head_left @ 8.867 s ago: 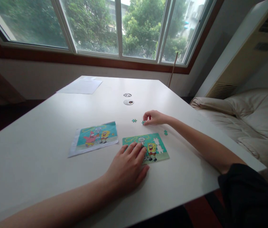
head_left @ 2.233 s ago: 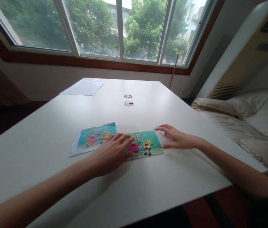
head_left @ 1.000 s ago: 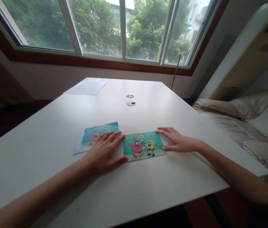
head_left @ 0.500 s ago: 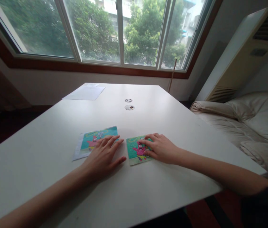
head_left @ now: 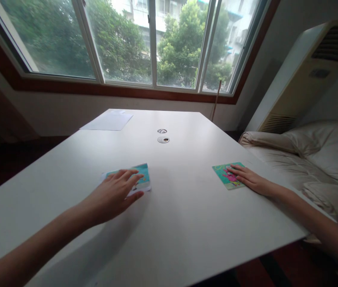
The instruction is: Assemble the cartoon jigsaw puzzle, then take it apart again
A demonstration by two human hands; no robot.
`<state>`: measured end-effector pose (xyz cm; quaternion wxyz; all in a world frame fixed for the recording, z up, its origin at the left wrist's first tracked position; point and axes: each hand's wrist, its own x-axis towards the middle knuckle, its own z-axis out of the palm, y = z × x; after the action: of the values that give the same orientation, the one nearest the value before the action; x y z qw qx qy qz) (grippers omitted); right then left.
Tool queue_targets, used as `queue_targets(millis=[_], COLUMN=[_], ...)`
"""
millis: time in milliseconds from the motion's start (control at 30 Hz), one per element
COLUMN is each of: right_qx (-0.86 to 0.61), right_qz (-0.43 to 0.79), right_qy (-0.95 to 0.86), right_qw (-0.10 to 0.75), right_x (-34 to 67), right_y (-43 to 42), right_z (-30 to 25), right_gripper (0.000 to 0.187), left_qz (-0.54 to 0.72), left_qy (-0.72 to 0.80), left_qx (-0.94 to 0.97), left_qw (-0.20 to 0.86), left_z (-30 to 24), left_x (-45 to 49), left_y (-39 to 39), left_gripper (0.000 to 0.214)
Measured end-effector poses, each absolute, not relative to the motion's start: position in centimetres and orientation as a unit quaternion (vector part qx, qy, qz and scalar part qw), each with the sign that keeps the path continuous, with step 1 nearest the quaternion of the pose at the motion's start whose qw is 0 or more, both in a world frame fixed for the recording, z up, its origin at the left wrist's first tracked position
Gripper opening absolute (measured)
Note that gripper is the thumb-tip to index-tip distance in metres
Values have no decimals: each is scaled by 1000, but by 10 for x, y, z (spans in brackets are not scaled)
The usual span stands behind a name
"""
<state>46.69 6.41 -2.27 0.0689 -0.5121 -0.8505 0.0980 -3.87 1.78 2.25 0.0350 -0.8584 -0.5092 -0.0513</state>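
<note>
Toward the near edge of the white surface (head_left: 180, 227), the left forearm slants in from the lower left, ending in the left hand (head_left: 115, 193). This hand is spread wide, palm down, over a printed sheet (head_left: 145, 175) with a blue-green picture, hiding most of it; whether the fingertips press on the paper, I cannot tell. The thumb reaches out past the sheet's near side, and a soft shadow falls on the surface below the wrist.

Close to the right edge, well apart from the sheet, lies a green puzzle (head_left: 221, 171) with a pink figure on it. The right hand (head_left: 250, 179) rests flat on top, fingers stretched out over the puzzle's right part, its forearm passing over the right edge of the surface.

Farther off, near the middle of the far edge, two round covers (head_left: 163, 140) sit one behind the other. At the far left corner lies a sheet of white paper (head_left: 109, 122). Beyond the right edge stands a pale sofa (head_left: 327, 143), with an air conditioner (head_left: 294, 75) behind it. Past the far right corner, a thin stick (head_left: 216, 101) leans below the window frame (head_left: 127, 90), and green trees (head_left: 180, 52) fill much of the glass.
</note>
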Motion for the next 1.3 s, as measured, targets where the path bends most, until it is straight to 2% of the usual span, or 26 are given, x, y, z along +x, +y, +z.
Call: queue_targets(millis=[233,367,500,733,867,1000,1133,1300], right_qx=[-536,-536,-539,-433,-356,-393,-459,-536], right_qz=[90,103,108,90,73,57,72,97], right_qy=[-836,-834,-832,-895,-931,-918,-886,-838], right_qw=[80,79,78,58,29,14,-6,-3], right_x=[494,494,475,364,296,268,298,399], right_y=[56,58,61,68,78,98,124,140], right_z=[-27,-23,-6,9,10,11,12,7], right_gripper=[55,58,60,50,53,52,51,57], left_qz=[22,32,5,14,16,1,0,-5], left_qy=[-544,-552,-557,-537,-537,-537,-550,-567], left_qx=[-839,-832,-830,-843,-843,-843,-834,-821], left_qw=[0,-43,-40,-21,-28,-28,-47,-61], left_z=[43,27,6,12,15,4,-5,-6], left_x=[-90,-119,-127,-53,9,48,55,43], left_y=[11,0,-2,24,41,56,62,51], left_gripper=[48,42,50,53,55,57,63,64])
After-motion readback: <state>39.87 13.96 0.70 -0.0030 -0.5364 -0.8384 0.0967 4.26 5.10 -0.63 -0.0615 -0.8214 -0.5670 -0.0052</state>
